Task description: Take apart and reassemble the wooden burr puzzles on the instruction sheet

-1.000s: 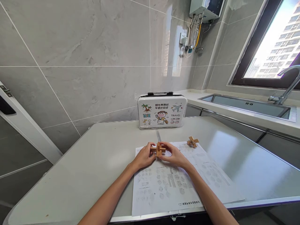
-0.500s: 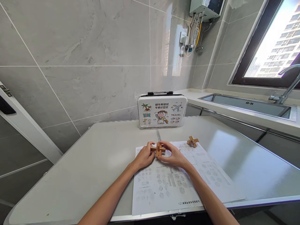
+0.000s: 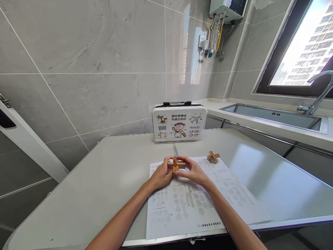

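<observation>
Head view: two bare hands met over some white paper (image 3: 183, 208), and two wooden things were there, one held and one lying loose. The left hand (image 3: 161, 174) was bent narrow, with its fingers holding the left end of one small wooden cross (image 3: 175, 165). The right hand (image 3: 195, 172) held the same cross from the other side. Its thumb was low at the front and its finger was up high, with a small gap between them. So the cross was right between the two hands, with its arms sticking out to the sides. I could not tell if its bottom touched the paper.

One more wooden piece (image 3: 213, 157) lay past the right hand and out to its right, near the far edge of the paper. No hand was on it. The paper spread under both hands and toward the person, with lots of little gray drawings, too small to count. I could not tell how many sheets there were.

One pale table (image 3: 104, 180) was under it all. Straight ahead of the hands stood one white case (image 3: 179, 121) with one black handle, one palm tree, one plane and the word TRAVEL. Far off to the right of the right hand were one sink (image 3: 270, 116), one tap (image 3: 322, 92) and one window (image 3: 299, 55).
</observation>
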Tool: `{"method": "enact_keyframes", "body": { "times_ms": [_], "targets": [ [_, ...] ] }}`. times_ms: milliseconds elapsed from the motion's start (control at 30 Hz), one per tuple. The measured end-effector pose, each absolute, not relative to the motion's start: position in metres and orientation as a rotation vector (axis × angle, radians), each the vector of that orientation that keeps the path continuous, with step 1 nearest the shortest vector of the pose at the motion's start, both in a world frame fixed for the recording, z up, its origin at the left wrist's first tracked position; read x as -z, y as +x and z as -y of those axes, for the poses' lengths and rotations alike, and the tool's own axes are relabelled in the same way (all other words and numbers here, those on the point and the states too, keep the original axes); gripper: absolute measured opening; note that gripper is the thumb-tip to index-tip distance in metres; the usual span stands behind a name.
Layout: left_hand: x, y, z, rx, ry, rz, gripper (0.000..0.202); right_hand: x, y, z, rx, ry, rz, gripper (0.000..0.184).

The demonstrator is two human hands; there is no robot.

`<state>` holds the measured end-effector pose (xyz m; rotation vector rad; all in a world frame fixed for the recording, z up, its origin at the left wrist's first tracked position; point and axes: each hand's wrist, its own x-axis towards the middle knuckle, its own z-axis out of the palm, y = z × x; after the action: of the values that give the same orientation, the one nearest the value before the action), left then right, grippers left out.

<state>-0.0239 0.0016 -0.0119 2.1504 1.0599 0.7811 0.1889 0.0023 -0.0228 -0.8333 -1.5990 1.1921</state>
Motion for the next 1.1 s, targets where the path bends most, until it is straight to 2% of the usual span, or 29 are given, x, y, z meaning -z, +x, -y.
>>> {"method": "enact_keyframes", "body": {
  "times_ms": [333,567,733,933,1100],
  "targets": [
    [0.0105,-0.0200,-0.0003,-0.825,2.096,-1.063,0.049,0.0271,0.1908,-0.0084,-1.351,-0.816,1.493,0.066],
    [0.0066,-0.0184,0.0011,-0.825,2.079,-1.117,0.047,0.0254,0.1902,-0.0058,-1.416,-0.893,1.478,0.053],
    [0.0046,-0.0145,-0.0018,-0.875,1.942,-1.062,0.042,0.0253,0.1875,-0.0064,-1.500,-0.781,1.417,0.057],
    [0.0105,-0.0154,-0.0071,-0.861,1.925,-1.131,0.033,0.0237,0.1838,-0.0048,-1.447,-0.803,1.451,0.057],
    [0.0057,-0.0153,-0.0023,-0.783,2.034,-1.065,0.038,0.0205,0.1844,-0.0033,-1.389,-0.849,1.432,0.055]
  ]
}}
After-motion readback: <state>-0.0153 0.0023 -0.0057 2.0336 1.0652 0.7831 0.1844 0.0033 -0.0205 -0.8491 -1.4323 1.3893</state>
